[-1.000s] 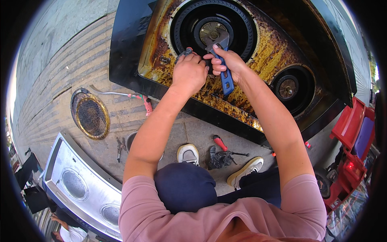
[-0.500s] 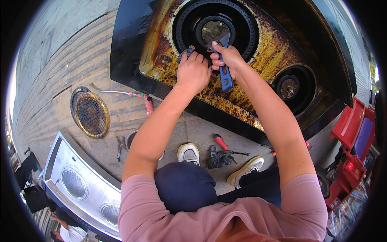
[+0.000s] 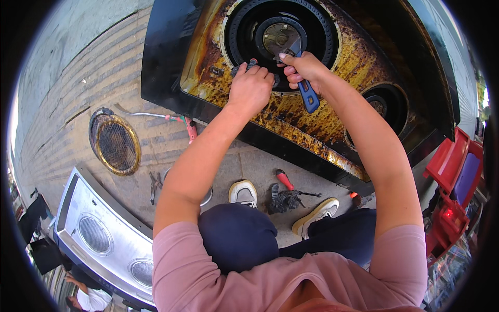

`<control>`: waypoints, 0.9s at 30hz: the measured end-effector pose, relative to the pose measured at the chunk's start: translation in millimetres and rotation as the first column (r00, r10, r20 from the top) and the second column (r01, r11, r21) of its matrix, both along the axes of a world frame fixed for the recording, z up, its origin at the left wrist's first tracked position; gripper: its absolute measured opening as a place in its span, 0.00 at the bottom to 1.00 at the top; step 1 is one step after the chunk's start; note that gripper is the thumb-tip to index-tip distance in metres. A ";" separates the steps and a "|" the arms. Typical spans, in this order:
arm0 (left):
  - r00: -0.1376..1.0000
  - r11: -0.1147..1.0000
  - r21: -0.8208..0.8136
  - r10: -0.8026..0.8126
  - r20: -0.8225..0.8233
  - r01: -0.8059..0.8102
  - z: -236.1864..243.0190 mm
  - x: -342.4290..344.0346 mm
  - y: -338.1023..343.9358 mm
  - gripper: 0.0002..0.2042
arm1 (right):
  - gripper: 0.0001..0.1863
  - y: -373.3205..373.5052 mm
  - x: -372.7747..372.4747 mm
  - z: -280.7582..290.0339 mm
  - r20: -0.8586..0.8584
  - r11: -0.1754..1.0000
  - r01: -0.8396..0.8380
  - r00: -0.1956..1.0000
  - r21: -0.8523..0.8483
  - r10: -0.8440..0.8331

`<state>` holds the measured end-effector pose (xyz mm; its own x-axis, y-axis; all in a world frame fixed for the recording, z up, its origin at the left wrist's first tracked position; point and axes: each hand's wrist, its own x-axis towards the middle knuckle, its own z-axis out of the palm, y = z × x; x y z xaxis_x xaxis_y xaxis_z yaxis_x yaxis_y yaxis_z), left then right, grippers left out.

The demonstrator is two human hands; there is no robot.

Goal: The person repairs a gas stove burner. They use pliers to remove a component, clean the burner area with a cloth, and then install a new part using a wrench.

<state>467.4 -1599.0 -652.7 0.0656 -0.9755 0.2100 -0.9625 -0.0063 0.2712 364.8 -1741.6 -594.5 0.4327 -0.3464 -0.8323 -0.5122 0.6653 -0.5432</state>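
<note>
Gripping a blue-handled adjustable wrench [image 3: 304,83], our right hand [image 3: 301,70] is closed around the upper part of its handle. The wrench's long axis runs on a slant: the metal head lies up and slightly left of our fist, reaching toward the brass-coloured centre fitting [image 3: 278,37] of the large round burner [image 3: 280,39], while the blue handle end sticks out down and to the right of the fist, over the rusty panel [image 3: 312,112]. From this view the head looks to be at the fitting's lower right edge; whether the jaws are seated on it, we cannot tell.

Our left hand [image 3: 251,88] sits just to the left of the right hand, almost touching it, curled shut with the fingers [image 3: 249,66] pressing down on a small dark part [image 3: 243,66] at the burner's lower left rim. What that part is stays too hidden under the fingers to say.

So the fitting lies above the right grip, in line with the wrench, and the right hand is the nearer of the two to it. The left hand is off to the side of that line, below and left of the fitting.

Well below both grips, on the ground near our shoes, lies a red-handled tool [image 3: 285,180].
</note>
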 end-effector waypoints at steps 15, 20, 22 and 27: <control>0.998 0.995 -0.074 -0.061 -0.018 0.060 -9.6 1.2 -1.7 0.05 | 0.16 -16.2 -0.7 8.2 -0.150 0.957 -0.264 0.958 -0.123 0.245; 0.996 0.991 -0.113 -0.070 -0.048 0.065 -11.0 -0.3 -4.8 0.05 | 0.17 -22.5 -0.2 11.4 -0.217 0.903 -0.384 0.914 -0.192 0.342; 0.995 0.992 -0.101 -0.076 -0.062 0.069 -11.3 0.1 -4.4 0.05 | 0.16 -20.1 2.0 15.7 -0.250 0.894 -0.401 0.903 -0.199 0.350; 0.998 0.991 -0.127 -0.054 -0.016 0.052 -12.2 11.5 -4.4 0.04 | 0.16 -29.3 5.5 24.0 -0.337 0.776 -0.576 0.806 -0.257 0.486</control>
